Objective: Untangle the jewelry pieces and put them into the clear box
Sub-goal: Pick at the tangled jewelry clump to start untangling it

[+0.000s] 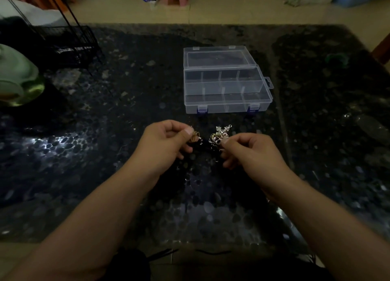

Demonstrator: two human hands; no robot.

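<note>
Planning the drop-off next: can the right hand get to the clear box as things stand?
Probably yes. The clear box lies open just beyond the right hand, with bare table between them. But its fingers pinch a jewelry piece, so it goes there loaded.

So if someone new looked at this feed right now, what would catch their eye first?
Probably the two hands at centre: the left hand pinches a small gold-coloured jewelry piece, and the right hand pinches a glittering silver and gold jewelry cluster. Just beyond them the clear plastic compartment box lies open on the dark speckled stone table, its compartments apparently empty.
</note>
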